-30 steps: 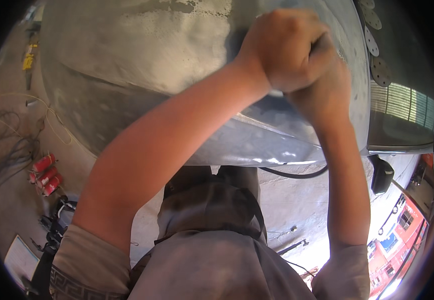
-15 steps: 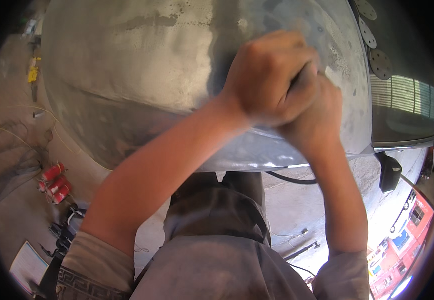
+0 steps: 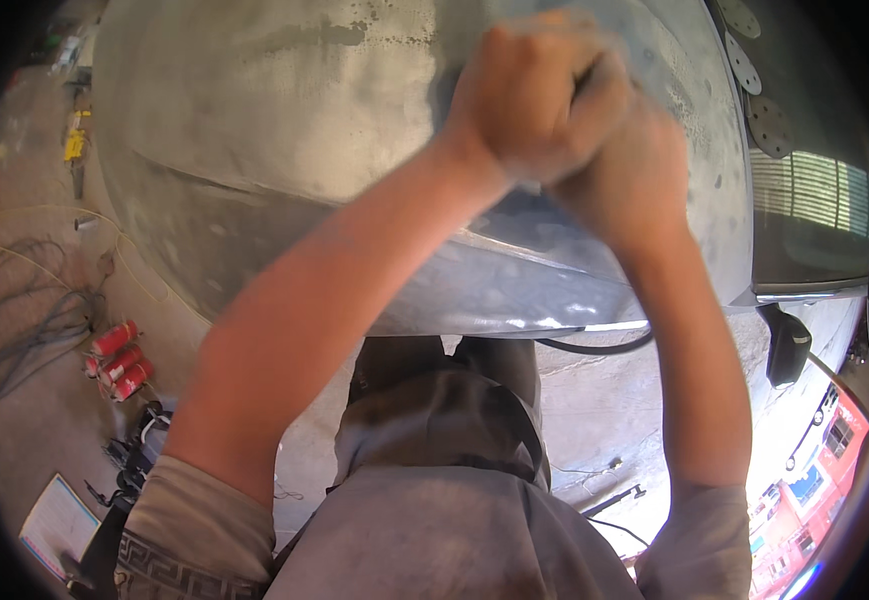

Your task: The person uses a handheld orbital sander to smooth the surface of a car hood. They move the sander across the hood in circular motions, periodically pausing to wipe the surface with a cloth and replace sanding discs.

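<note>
Both my hands are close together over the bare, sanded metal of a car's hood [image 3: 284,110]. My left hand [image 3: 534,100] is closed, with its thumb side toward my right hand. Beside and partly under it, my right hand [image 3: 639,170] is also closed, blurred by motion. Whatever they grip or press on is hidden beneath the fingers. The metal around them is dull grey, with darker patches and a dark crease below. Several round sanding discs [image 3: 769,125] with holes lie at the right, along the windshield [image 3: 814,215].
A side mirror [image 3: 784,345] juts out at the right. Red cylinders [image 3: 119,360], coiled dark cable [image 3: 34,350], a yellow tool [image 3: 76,143] and a thin yellow cord lie on the floor at left. Black equipment [image 3: 139,450] and a paper sheet [image 3: 59,525] are at lower left.
Both hands have moved together a little farther away over the hood, staying closed and side by side. The view has shifted slightly.
</note>
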A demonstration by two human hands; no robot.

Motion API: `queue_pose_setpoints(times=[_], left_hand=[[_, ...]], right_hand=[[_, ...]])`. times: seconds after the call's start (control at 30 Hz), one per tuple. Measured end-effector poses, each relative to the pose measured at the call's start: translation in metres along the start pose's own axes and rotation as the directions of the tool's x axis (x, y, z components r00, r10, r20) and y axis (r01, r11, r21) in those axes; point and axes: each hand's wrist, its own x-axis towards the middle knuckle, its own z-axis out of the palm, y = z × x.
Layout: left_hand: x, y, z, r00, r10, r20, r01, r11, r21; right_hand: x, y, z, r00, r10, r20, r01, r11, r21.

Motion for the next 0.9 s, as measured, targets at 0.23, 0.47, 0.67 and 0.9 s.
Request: queue_pose_setpoints(times=[0.23, 0.47, 0.67, 0.9], left_hand=[[-0.02, 0.026, -0.011, 0.998, -0.05, -0.026, 0.049, 0.998, -0.027], [0.002, 0.005, -0.02, 0.989, -0.148, 0.008, 0.147, 0.989, 0.026], [0.0, 0.009, -0.018, 0.985, -0.173, 0.03, 0.172, 0.985, 0.031], [-0.012, 0.033, -0.003, 0.999, -0.028, -0.046, 0.026, 0.998, -0.061]], right_hand=[[-0.017, -0.019, -0.002, 1.0, -0.026, -0.011, 0.027, 0.997, 0.069], [0.019, -0.014, 0.0, 0.996, 0.036, 0.084, -0.034, 0.999, -0.029], [0.008, -0.012, 0.001, 1.0, -0.026, 0.014, 0.027, 0.997, -0.079], [-0.011, -0.013, -0.001, 0.999, 0.013, -0.05, -0.014, 1.0, -0.015]])
